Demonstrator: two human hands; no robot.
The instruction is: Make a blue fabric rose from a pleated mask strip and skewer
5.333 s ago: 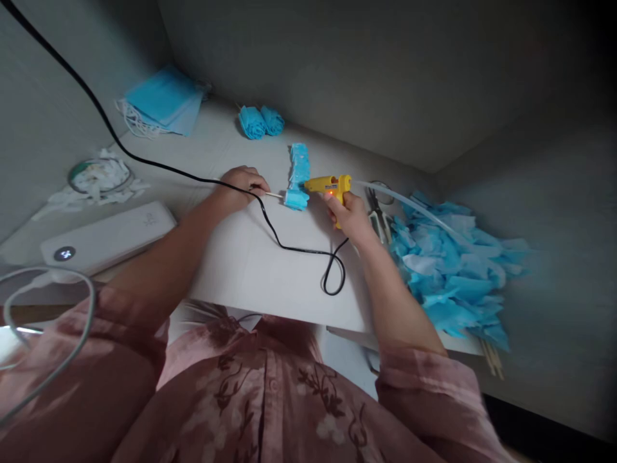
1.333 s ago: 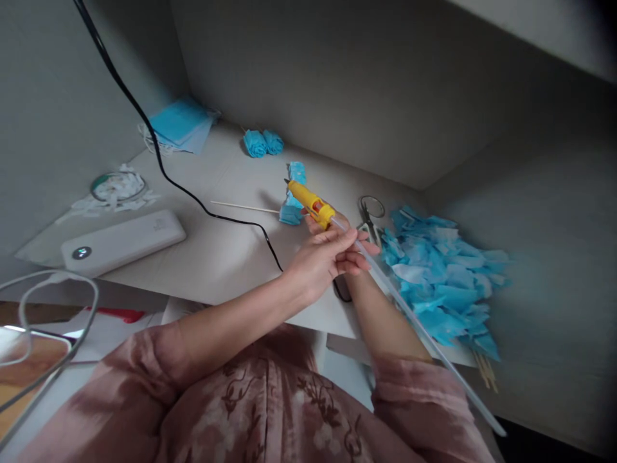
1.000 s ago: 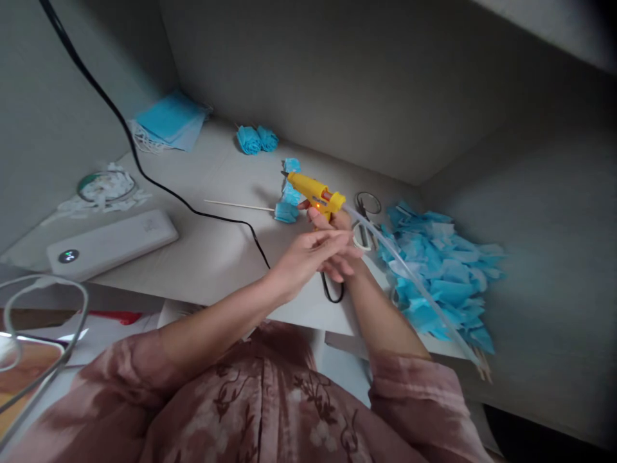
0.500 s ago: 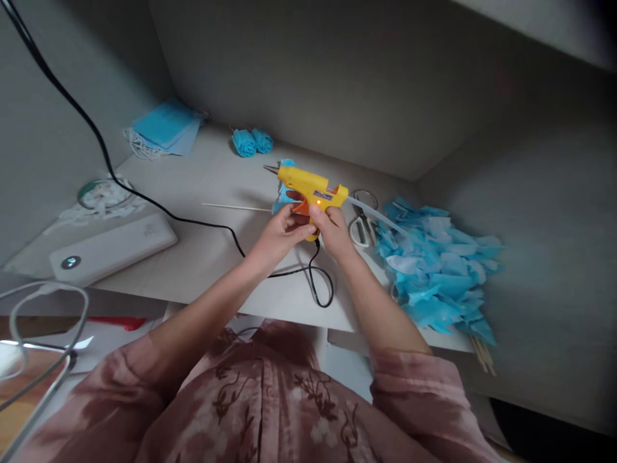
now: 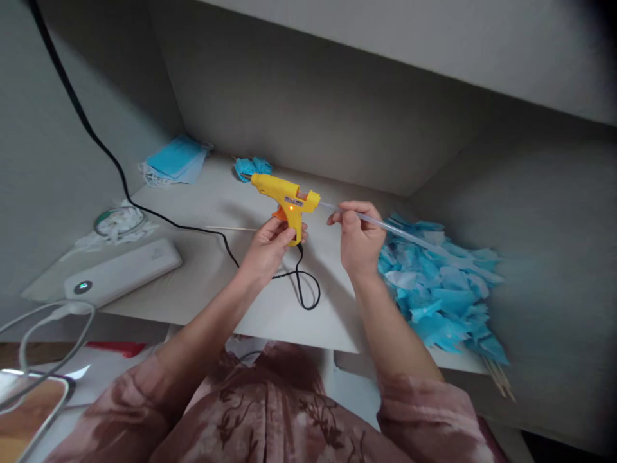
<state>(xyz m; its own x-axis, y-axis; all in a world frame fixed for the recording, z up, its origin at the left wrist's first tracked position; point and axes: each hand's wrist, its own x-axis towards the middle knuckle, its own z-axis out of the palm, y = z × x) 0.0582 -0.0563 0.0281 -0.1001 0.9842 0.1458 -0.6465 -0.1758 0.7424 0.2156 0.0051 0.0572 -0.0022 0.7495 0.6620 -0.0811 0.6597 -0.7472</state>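
A yellow glue gun with a lit orange light is held up by its handle in my left hand, its nozzle toward the left. Out of its back end runs a long clear glue stick, which my right hand pinches a little behind the gun. Beneath the gun, the tip of a thin stick shows on the white shelf; the rest of it is hidden by my left hand. Two blue rolled fabric roses lie at the back, partly covered by the nozzle.
Blue fabric petals are heaped at the right, with wooden sticks under them. Folded blue masks lie back left. A white power bank and a tape roll with white scraps sit at the left. The gun's black cord crosses the shelf.
My right hand has left the gun's handle and moved right onto the glue stick. The gun has shifted left in my left hand. The view has tilted up slightly.
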